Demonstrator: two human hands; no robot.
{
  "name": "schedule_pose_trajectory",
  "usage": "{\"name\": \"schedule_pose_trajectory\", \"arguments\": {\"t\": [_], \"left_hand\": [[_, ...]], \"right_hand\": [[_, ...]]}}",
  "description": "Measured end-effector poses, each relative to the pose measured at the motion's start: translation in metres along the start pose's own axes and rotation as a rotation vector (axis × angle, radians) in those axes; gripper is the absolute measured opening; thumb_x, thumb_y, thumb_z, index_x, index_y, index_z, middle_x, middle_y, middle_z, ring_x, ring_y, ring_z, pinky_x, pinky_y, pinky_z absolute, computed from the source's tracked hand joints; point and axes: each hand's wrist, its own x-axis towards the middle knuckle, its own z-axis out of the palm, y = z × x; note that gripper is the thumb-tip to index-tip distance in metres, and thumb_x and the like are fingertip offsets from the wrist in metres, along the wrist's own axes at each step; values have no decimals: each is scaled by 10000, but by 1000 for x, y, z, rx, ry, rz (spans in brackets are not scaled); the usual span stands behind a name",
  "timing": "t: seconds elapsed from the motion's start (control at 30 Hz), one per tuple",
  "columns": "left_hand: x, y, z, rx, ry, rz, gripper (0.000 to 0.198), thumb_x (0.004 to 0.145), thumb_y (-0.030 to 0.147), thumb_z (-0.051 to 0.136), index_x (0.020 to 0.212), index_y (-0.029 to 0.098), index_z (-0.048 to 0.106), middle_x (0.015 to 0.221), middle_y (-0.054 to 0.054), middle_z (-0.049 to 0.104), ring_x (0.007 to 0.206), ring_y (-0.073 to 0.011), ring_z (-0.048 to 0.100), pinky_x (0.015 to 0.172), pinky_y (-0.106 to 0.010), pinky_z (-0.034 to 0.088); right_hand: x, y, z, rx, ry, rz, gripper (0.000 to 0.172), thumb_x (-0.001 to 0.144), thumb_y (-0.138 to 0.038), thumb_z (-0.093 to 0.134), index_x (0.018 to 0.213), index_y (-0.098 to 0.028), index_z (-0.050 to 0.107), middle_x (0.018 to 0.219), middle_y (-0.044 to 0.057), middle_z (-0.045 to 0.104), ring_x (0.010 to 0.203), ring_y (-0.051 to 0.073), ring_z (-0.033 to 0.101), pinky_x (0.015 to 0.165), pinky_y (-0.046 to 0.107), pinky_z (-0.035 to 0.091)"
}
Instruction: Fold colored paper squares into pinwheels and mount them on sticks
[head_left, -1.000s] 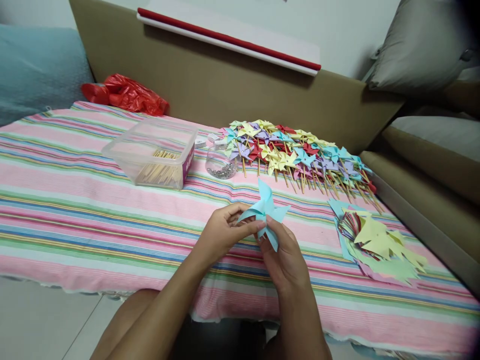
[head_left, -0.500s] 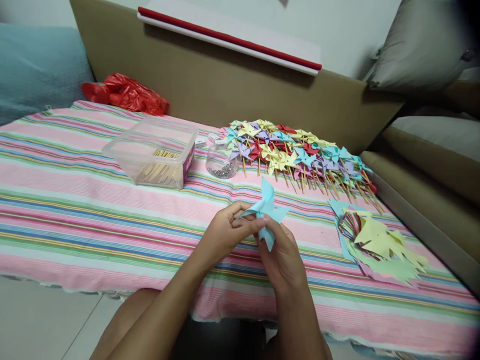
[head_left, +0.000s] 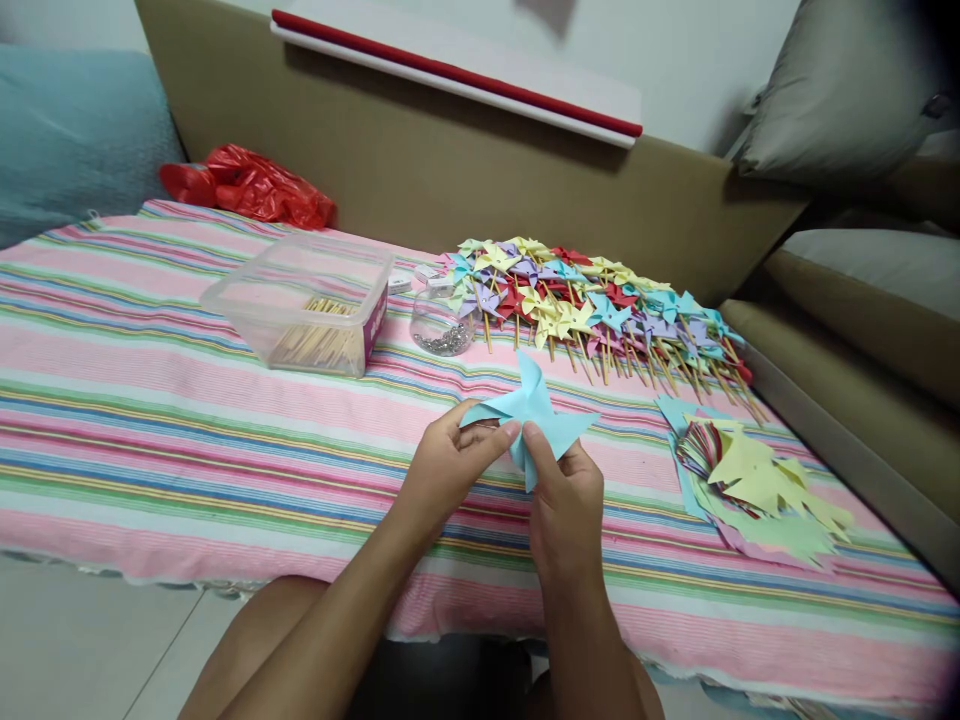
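A light blue paper pinwheel point(head_left: 534, 410) is held above the striped tablecloth point(head_left: 150, 400), both of my hands pinching it at its middle. My left hand point(head_left: 446, 465) grips it from the left with thumb and fingers closed on the folded flaps. From below and right, my right hand point(head_left: 564, 500) presses its thumb against the centre. The pinwheel's points stick out up, right and left.
A row of finished coloured pinwheels on sticks point(head_left: 600, 310) lies behind the hands. Cut paper sheets point(head_left: 757, 490) are stacked at the right. A clear box of wooden sticks point(head_left: 307, 315) and a small jar of pins point(head_left: 442, 325) stand at the left. A red bag point(head_left: 247, 185) lies at the back.
Both hands have turned the blue pinwheel so it faces me more flatly, with its points spread wider. My right hand has shifted a little to the right.
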Motion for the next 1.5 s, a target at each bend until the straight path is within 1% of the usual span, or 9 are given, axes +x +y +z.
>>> {"name": "schedule_pose_trajectory", "arguments": {"t": [0.17, 0.4, 0.6, 0.77, 0.9, 1.0, 1.13, 1.23, 1.5], "left_hand": [[1, -3, 0, -17, 65, -5, 230, 768, 344, 808, 794, 147, 691, 757, -1, 670, 759, -144, 613, 745, -252, 491], [-2, -10, 5, -150, 65, -80, 282, 769, 333, 816, 980, 159, 747, 899, -38, 708, 877, -165, 631, 810, -265, 481], [-3, -18, 12, -200, 168, -93, 237, 760, 354, 818, 783, 139, 720, 770, -1, 642, 730, -107, 559, 706, -223, 452], [-3, -14, 13, -239, 196, -114, 261, 742, 370, 826, 758, 138, 708, 777, -7, 652, 721, -108, 580, 700, -221, 474], [-1, -9, 9, -300, 244, -138, 288, 710, 390, 844, 752, 143, 702, 745, -9, 664, 684, -118, 609, 679, -231, 495], [3, -8, 3, -326, 279, -126, 282, 702, 379, 849, 765, 150, 698, 718, 1, 669, 657, -115, 616, 654, -224, 491], [5, -7, -2, -319, 289, -99, 285, 697, 365, 854, 718, 149, 669, 658, 24, 622, 602, -91, 572, 604, -203, 464], [4, -7, -2, -292, 289, -87, 296, 704, 349, 850, 671, 148, 635, 619, 43, 567, 569, -75, 523, 566, -195, 429], [-2, -7, 2, 53, 262, 4, 338, 741, 385, 808, 632, 160, 579, 589, 60, 452, 571, -87, 390, 558, -226, 320]], "right_hand": [[-1, 0, 2, -88, 10, -31, 404, 748, -466, 773, 1030, -178, 738, 963, 65, 732, 973, 245, 659, 860, 362, 508], [-3, -1, 6, 35, -30, 29, 366, 805, -386, 748, 1116, -195, 713, 1074, 55, 743, 1095, 239, 649, 955, 366, 486], [-5, 1, 7, 26, -22, 26, 332, 795, -386, 773, 1058, -189, 721, 1108, 60, 729, 1102, 239, 650, 958, 363, 490], [-5, 0, 9, 18, -58, 39, 310, 808, -414, 755, 1020, -196, 701, 1012, 44, 721, 1014, 220, 653, 897, 342, 498], [-7, -7, 11, 150, -50, 57, 430, 893, -423, 646, 1293, -319, 527, 1034, -4, 701, 954, 169, 663, 815, 299, 518], [-7, -10, 10, 122, -147, -25, 595, 882, -298, 656, 1405, -397, 389, 1150, -2, 695, 980, 164, 678, 834, 314, 529], [-6, -10, 7, -79, -319, -102, 289, 846, -254, 702, 1132, -266, 666, 1085, 49, 709, 972, 189, 682, 842, 313, 527], [-5, -10, 5, -157, -291, -115, 123, 828, -293, 733, 937, -236, 730, 953, 32, 704, 916, 188, 674, 825, 309, 526], [-2, -5, 1, -95, -117, 3, 220, 811, -414, 763, 882, -212, 711, 825, -3, 707, 804, 174, 666, 810, 331, 518]]}}
